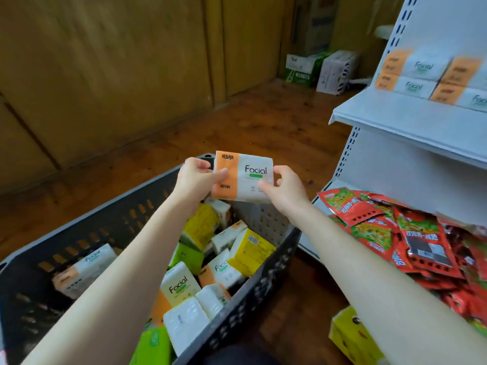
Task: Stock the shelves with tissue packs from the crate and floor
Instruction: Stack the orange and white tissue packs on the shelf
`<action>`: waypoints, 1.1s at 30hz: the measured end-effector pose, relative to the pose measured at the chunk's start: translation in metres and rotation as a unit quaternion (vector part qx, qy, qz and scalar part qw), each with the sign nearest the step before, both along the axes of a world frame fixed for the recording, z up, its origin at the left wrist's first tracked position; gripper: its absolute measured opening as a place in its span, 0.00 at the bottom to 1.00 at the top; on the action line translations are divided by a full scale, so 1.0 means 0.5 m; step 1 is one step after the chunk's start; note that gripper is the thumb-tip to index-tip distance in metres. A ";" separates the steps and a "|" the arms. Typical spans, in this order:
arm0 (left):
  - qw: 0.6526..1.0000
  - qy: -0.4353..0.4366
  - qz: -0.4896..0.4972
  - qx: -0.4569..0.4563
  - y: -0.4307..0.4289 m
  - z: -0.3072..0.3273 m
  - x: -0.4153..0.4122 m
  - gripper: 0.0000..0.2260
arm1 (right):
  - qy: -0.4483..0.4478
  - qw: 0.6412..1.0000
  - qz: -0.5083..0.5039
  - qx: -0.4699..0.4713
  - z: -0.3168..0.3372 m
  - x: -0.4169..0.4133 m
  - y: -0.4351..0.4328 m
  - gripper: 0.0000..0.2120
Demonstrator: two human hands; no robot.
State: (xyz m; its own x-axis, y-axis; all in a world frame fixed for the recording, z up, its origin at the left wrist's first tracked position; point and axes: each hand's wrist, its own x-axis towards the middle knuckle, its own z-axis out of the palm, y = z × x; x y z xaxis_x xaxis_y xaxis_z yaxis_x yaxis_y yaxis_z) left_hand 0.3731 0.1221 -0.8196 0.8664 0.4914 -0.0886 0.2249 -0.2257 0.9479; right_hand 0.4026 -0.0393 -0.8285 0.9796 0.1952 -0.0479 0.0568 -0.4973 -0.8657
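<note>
An orange-and-white tissue pack (250,177) is being held in the air by both hands, above the far end of the dark grey crate (237,309). Its orange end is being gripped by the left hand (196,180), the thumb being laid across the front face and the fingers being curled behind the top edge. Its white end is being pinched by the right hand (286,192), the thumb being pressed on the lower front and the fingers being curled round the right edge. The pack is being presented face-on to the camera, the printed word "Facial" reading upright, and neither the crate nor the shelving is being touched by it.

Inside the crate, loose packs (181,283) are being kept in a jumble: white, yellow, green and orange ones, some flat and some tilted on edge.

To the right, white metal shelving (411,127) is being seen. On its upper shelf, stacked packs (419,72) of the same orange-and-white kind are being displayed in rows, blurred. On the lower shelf, red snack packets (390,233) are being heaped loosely. A yellow pack (350,335) is lying on the wooden floor (237,122) beside the crate, partly hidden by the right forearm. Cartons (316,69) are being stored against the far wall.
</note>
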 end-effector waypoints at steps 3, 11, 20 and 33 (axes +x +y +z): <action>0.994 -0.087 0.022 0.055 -0.068 0.030 0.019 0.11 | -0.062 0.996 -0.054 0.039 0.039 0.002 -0.062 0.20; 0.975 -0.182 -0.073 0.101 -0.274 0.145 0.087 0.16 | -0.194 0.945 -0.231 0.128 0.140 0.033 -0.226 0.12; 0.956 -0.188 -0.220 0.056 -0.575 0.228 0.158 0.17 | -0.180 0.917 -0.310 0.174 0.234 0.046 -0.509 0.08; 0.914 -0.130 -0.319 0.212 -0.815 0.172 0.288 0.06 | -0.105 0.910 -0.398 -0.052 0.206 0.101 -0.768 0.23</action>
